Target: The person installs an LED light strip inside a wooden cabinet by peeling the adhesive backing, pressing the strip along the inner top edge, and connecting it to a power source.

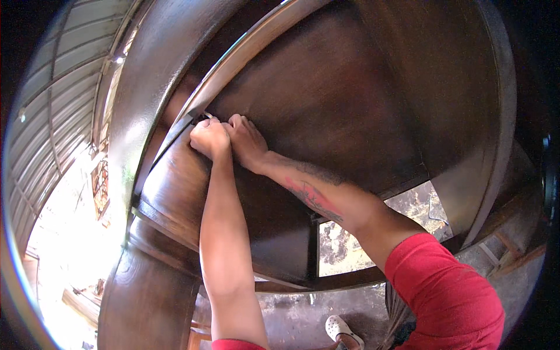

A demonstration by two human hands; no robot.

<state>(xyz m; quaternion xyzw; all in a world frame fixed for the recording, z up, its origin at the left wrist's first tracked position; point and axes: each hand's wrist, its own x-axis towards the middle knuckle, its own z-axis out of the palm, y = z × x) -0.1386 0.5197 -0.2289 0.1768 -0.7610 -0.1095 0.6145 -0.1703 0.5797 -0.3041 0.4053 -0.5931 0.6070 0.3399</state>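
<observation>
Both my arms reach into a dark brown wooden cabinet [326, 87]. My left hand [210, 137] is closed in a fist at the edge of an inner wooden divider [251, 52]. A small pale tip [208, 115] shows just beyond its fingers; what it belongs to is too small to tell. Right beside it, touching or nearly so, my right hand [248, 142] has its fingers curled in against the dark panel. Its fingertips are turned away, so anything inside them is hidden.
An opening [350, 248] low in the cabinet shows pale, stained ground. Below the front rail [344, 281] a foot wears a white clog [343, 330]. A wooden door or side panel [146, 297] stands at the lower left. Corrugated metal sheeting [64, 76] rises at the far left, above bright daylight.
</observation>
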